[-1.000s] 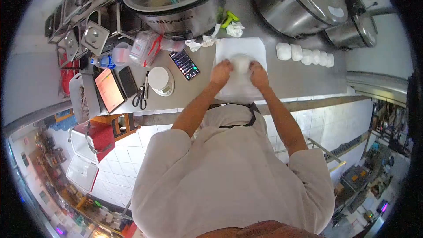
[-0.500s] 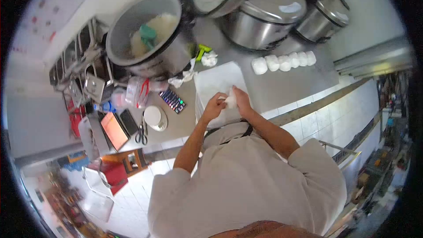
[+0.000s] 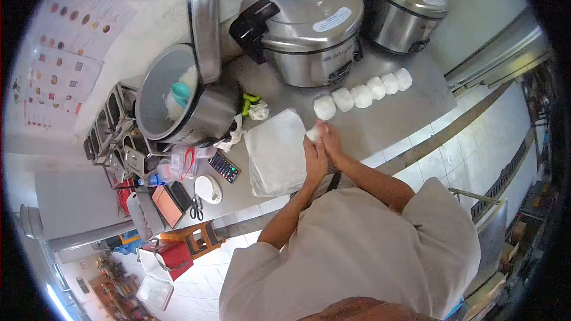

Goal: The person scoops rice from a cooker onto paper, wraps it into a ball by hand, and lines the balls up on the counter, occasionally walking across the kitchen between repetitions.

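Between my two hands is a white wrapped bundle, at the right edge of a stack of thin white sheets. My left hand is closed around its near side. My right hand presses on it from the right, partly hiding it. Just beyond, a row of several rounded white wrapped bundles runs along the steel counter to the right. An uncovered rice cooker at the left holds white rice and a turquoise scoop.
Two lidded steel cookers stand at the back. Left of the sheets are a crumpled white wad, a phone-like device, a white kitchen scale, black scissors and a tablet. Metal containers sit farther left.
My hands have moved right with the bundle, from over the sheets to their right edge near the row. The bundle looks more compact. My view has shifted and turned.
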The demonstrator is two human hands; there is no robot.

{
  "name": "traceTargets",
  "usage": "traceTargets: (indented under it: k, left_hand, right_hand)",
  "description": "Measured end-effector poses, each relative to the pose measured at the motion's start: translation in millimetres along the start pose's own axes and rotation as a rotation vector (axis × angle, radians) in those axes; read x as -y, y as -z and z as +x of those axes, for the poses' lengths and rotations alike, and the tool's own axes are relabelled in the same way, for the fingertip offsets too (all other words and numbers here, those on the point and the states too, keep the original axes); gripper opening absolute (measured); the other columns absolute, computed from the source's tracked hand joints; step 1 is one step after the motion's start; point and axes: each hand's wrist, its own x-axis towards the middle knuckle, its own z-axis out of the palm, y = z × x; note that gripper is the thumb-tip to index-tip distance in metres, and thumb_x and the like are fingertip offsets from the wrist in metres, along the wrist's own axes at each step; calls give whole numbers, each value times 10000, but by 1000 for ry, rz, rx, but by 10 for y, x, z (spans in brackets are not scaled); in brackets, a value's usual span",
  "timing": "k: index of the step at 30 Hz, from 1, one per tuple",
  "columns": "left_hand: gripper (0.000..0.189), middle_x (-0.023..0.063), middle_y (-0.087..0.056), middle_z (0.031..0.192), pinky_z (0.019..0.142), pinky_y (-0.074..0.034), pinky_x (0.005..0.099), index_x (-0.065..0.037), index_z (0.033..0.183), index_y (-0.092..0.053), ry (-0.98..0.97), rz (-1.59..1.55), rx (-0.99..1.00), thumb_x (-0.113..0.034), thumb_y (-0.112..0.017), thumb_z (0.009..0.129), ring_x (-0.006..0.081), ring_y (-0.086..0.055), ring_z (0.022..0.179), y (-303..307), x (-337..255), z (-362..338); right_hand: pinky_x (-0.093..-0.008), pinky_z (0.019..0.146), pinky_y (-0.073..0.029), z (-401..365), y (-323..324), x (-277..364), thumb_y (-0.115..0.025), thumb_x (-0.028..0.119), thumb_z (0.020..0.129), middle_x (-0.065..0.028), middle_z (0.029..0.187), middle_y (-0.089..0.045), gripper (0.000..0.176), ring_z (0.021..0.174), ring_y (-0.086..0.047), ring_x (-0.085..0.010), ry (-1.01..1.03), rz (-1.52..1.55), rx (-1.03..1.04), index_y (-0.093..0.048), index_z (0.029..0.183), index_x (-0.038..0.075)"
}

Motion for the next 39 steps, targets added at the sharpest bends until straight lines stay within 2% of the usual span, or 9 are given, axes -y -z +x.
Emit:
traceTargets:
  k: [5, 9, 16, 19, 25, 26, 29, 31, 39]
  left_hand:
    - [615, 306, -438, 1478, 1149, -335, 459, 61, 1455, -391, 481, -315, 301, -434, -417, 1091, 428, -415, 1391, -267, 277, 309]
    - [718, 323, -372, 1540, 1230, -242, 472, 65, 1500, -378, -123, 339, 630, -458, -533, 1033, 437, -319, 1472, -422, 235, 272]
    - [630, 160, -514, 1462, 1076, -458, 460, -92, 1529, -403, 321, 109, 411, -176, -680, 969, 322, -481, 1373, 348, 130, 10]
    - [561, 192, -544, 1407, 995, -508, 470, -40, 1463, -470, 369, 162, 321, -111, -679, 946, 335, -575, 1256, 661, 452, -294]
    - [562, 228, -546, 1387, 1052, -476, 459, -12, 1447, -467, 344, 413, 165, -98, -677, 933, 394, -557, 1269, 1242, 682, -731]
    - [559, 228, -546, 1385, 1068, -463, 460, -11, 1441, -469, 310, 391, 105, -95, -677, 929, 406, -549, 1274, 1287, 822, -763]
    - [535, 230, -555, 1363, 1082, -444, 465, 1, 1405, -483, 171, 392, -38, -84, -676, 914, 426, -534, 1276, 1444, 1024, -708]
    - [514, 228, -560, 1348, 1066, -452, 469, 4, 1384, -494, 140, 360, -79, -80, -674, 910, 420, -538, 1269, 1588, 979, -561]
    - [465, 228, -591, 1235, 965, -497, 430, 6, 1327, -509, 68, 83, -390, 25, -644, 882, 390, -603, 1125, 3095, 1038, -47]
  right_hand:
    - [-420, 938, -499, 87, 549, -85, -575, 494, 998, -200, 1154, -685, 616, 1091, -646, -318, -35, -204, 109, -544, 1341, -17]
    - [-412, 919, -509, 342, 1590, 82, -650, 445, 979, -176, 1150, -679, 598, 1060, -648, -280, -61, -303, -171, -543, 1332, -26]
    - [-409, 957, -488, 2626, 4180, -167, -684, 392, 975, -227, 1178, -656, 556, 1087, -633, -318, 387, -681, -785, -569, 1330, -21]
    - [-452, 1029, -464, 3039, 4371, -355, -671, 411, 975, -235, 1248, -644, 623, 1170, -609, -399, 294, -52, -503, -505, 1412, -1]
    - [-469, 1004, -486, 4019, 4814, -1602, -674, 417, 948, -160, 1218, -682, 456, 1179, -606, -403, 474, -1164, -633, -657, 1273, 97]
    - [-467, 989, -497, 3429, 4621, -1004, -698, 388, 939, -193, 1195, -686, 448, 1135, -631, -407, 624, -1591, -514, -663, 1214, 36]
    - [-461, 919, -535, 2679, 3709, -419, -647, 329, 969, -283, 1164, -684, 492, 1070, -669, -388, 195, -646, -960, -657, 1199, -106]
    - [-403, 791, -558, 2000, 2745, -175, -629, 423, 975, -217, 1049, -717, 554, 924, -694, -342, 649, -597, -974, -668, 1169, -94]
    - [-294, 756, -541, -763, -1353, 1536, -692, 107, 960, -41, 888, -718, 171, 798, -640, -116, 373, -78, 512, -737, 1083, -3]
